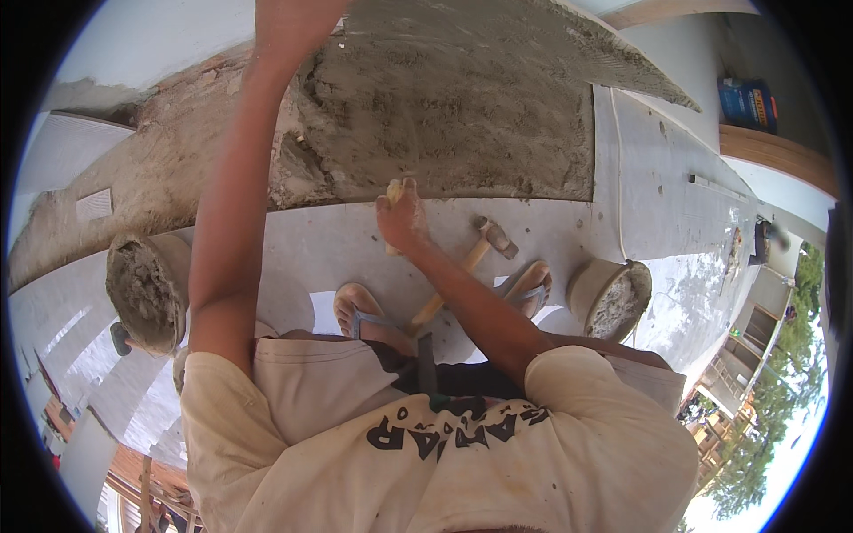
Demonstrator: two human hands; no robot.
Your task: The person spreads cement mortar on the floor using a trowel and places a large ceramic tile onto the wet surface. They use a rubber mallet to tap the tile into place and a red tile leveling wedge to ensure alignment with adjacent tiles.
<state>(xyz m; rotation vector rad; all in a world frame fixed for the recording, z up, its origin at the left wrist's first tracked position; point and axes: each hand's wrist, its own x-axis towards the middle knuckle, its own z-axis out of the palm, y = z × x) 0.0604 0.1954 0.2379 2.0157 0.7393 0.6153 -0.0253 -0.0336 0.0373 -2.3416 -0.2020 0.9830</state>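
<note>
My left hand [293, 22] reaches past the top edge of the head view, its fingers out of sight, above a bed of rough grey mortar [453, 115]. My right hand [402, 222] is closed round a small yellowish object [394, 191] at the front edge of the mortar. Just right of it a hammer [493, 236] with a wooden handle lies on pale grey tiles [311, 240], between my sandalled feet. A slab [635, 62] with a mortar-smeared edge rises over the mortar's back right.
A bucket of mortar [147, 289] stands at the left, another bucket [613, 302] at the right. A blue container [746, 105] sits on a wooden-edged ledge [773, 160] at the upper right. A person [764, 240] is in the far right distance. A loose board [84, 147] lies at the left.
</note>
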